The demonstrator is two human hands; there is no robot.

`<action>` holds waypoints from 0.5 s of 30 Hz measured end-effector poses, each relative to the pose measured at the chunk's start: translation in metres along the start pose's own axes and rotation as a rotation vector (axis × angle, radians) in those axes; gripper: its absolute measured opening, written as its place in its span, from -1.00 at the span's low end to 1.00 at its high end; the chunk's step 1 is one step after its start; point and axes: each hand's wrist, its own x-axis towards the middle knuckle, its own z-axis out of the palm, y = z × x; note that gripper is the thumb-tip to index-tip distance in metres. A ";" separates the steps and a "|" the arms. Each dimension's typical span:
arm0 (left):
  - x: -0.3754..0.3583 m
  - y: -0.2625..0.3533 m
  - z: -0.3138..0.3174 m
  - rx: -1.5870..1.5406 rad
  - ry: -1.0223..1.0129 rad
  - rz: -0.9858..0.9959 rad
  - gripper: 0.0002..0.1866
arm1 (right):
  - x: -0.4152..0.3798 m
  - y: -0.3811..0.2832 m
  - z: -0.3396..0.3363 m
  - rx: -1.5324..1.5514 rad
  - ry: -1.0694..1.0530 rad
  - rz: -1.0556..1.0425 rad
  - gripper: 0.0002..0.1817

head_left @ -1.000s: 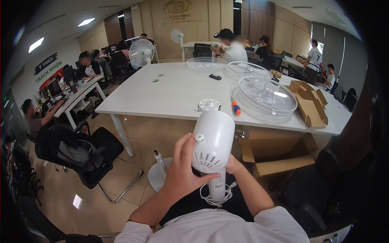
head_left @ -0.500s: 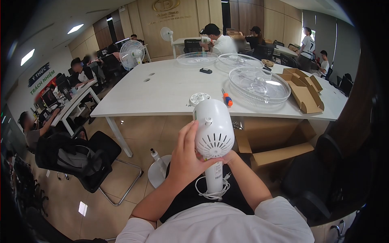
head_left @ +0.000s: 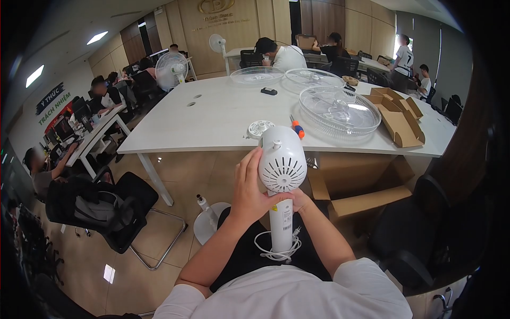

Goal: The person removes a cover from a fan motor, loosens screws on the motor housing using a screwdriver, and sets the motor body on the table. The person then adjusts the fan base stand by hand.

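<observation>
A white fan head [head_left: 283, 167] with a slotted rear cover and a small knob on top stands upright over my lap. Its white neck [head_left: 281, 228] carries a label and a coiled power cord [head_left: 271, 251]. My left hand [head_left: 249, 183] is wrapped round the housing's left side, thumb across the neck joint. At the right of the neck, my right hand [head_left: 299, 201] grips just under the housing; its fingers are mostly hidden behind. Just beyond the head lie a round white slotted part [head_left: 261, 128] and an orange-and-blue screwdriver [head_left: 298, 129].
On the white table [head_left: 180, 127] sit clear fan guards [head_left: 340, 111], a small black object [head_left: 269, 91] and an open cardboard tray [head_left: 398, 119]. Below are a large carton [head_left: 372, 199] and a fan base [head_left: 204, 226]. Black chairs [head_left: 119, 204] flank me; several people work beyond.
The fan head has tilted away from me, its rear cover rising and more of the neck showing. Both hands have moved with it and keep their hold.
</observation>
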 end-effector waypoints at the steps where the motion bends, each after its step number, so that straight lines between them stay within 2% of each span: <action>1: 0.001 0.001 0.000 0.043 0.016 0.030 0.37 | 0.000 0.002 -0.004 0.002 0.005 0.019 -0.17; 3: 0.000 -0.002 0.005 0.086 0.030 0.060 0.40 | 0.000 0.006 -0.009 0.007 0.012 0.038 -0.19; 5: -0.004 -0.012 0.018 -0.082 0.093 0.010 0.39 | 0.001 0.010 -0.011 -0.012 0.072 0.041 -0.22; 15: -0.016 -0.021 0.011 -0.019 0.166 0.130 0.37 | 0.001 0.011 0.000 -0.017 0.046 0.070 -0.23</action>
